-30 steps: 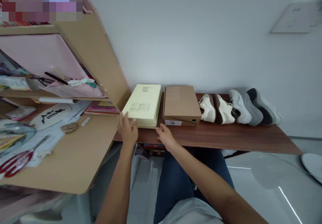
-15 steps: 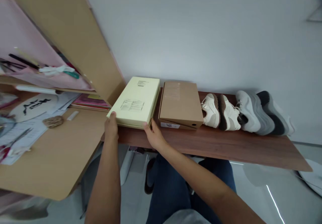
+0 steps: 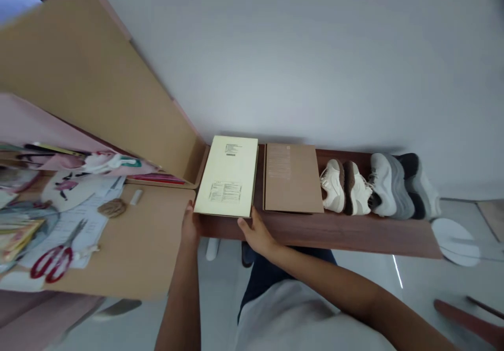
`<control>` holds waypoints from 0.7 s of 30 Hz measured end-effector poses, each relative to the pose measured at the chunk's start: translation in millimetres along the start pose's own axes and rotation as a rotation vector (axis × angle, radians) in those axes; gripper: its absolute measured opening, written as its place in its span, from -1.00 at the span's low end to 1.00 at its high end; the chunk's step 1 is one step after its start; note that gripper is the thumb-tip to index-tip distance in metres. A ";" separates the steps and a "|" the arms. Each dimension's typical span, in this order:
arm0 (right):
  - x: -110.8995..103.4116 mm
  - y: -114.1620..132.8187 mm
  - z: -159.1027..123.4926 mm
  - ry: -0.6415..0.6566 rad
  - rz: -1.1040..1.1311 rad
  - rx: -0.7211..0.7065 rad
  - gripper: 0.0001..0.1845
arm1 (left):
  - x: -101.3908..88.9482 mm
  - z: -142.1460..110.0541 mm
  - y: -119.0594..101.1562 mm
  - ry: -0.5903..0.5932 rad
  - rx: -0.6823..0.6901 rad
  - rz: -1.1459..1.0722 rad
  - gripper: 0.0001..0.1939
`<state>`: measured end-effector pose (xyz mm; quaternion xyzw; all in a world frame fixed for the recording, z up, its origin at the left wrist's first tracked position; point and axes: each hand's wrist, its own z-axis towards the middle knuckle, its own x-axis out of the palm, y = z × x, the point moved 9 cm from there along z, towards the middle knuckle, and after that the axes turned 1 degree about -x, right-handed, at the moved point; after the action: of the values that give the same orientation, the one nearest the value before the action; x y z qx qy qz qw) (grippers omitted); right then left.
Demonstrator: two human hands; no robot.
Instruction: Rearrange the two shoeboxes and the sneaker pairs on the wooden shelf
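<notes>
A pale yellow shoebox lies at the left end of a dark wooden bench, against the wall. My left hand grips its near left corner, and my right hand holds its near right corner, thumb up against the front edge. Both hands are closed on the box. A brown cardboard shoebox sits right beside it on the right, nearly touching.
White sneakers and grey sneakers stand in a row further right on the bench. On my left is a tan desk with red scissors, papers and twine, under a slanted shelf panel.
My hands went from reaching toward the yellow shoebox to clasping its two near corners. My view rose and now looks more steeply down on the box tops.
</notes>
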<state>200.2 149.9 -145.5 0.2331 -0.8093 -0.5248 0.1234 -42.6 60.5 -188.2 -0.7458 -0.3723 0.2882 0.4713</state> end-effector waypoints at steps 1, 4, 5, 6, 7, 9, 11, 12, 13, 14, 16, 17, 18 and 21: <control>-2.7 6.8 -5.0 -0.017 -0.019 0.027 -0.23 | -6.5 -4.5 -1.4 -0.010 -0.066 0.010 -0.30; -8.2 30.1 -17.5 -0.024 -0.079 0.031 -0.32 | -21.6 -16.8 -15.6 -0.010 -0.125 0.069 -0.35; -9.2 36.7 -20.0 -0.019 -0.102 0.017 -0.35 | -23.5 -19.5 -22.2 0.005 -0.105 0.095 -0.35; -10.6 41.1 -21.5 -0.022 -0.125 0.012 -0.36 | -23.7 -21.5 -28.0 0.026 -0.083 0.119 -0.35; -12.2 42.8 -21.8 -0.031 -0.145 0.019 -0.36 | -22.5 -22.5 -32.2 0.051 -0.068 0.140 -0.35; -15.9 40.1 -19.5 -0.070 -0.161 0.066 -0.30 | -20.0 -21.7 -36.2 0.081 -0.065 0.176 -0.36; -19.0 33.9 -14.9 -0.119 -0.144 0.120 -0.27 | -17.0 -17.1 -37.4 0.100 -0.075 0.206 -0.40; -20.6 30.8 -12.3 -0.148 -0.127 0.142 -0.27 | -15.0 -13.8 -37.9 0.112 -0.078 0.222 -0.42; -22.1 28.2 -9.7 -0.178 -0.106 0.162 -0.27 | -12.8 -9.9 -38.5 0.127 -0.078 0.241 -0.44; -23.4 25.8 -7.2 -0.206 -0.083 0.178 -0.29 | -10.3 -5.6 -39.2 0.145 -0.073 0.262 -0.47; -24.3 23.2 -2.1 -0.244 -0.043 0.195 -0.30 | -5.9 4.2 -39.4 0.172 -0.067 0.297 -0.51; -24.2 22.6 0.5 -0.258 -0.029 0.197 -0.30 | -3.9 9.4 -38.2 0.182 -0.071 0.303 -0.52; -23.8 22.5 3.2 -0.268 -0.019 0.196 -0.30 | -1.4 14.6 -36.5 0.193 -0.076 0.297 -0.53; -22.4 22.5 11.5 -0.303 -0.020 0.194 -0.34 | 7.6 28.1 -28.2 0.219 -0.109 0.209 -0.53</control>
<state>208.8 178.1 -129.0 0.1703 -0.8631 -0.4746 -0.0284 -68.3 88.4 -173.9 -0.8318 -0.2542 0.2320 0.4355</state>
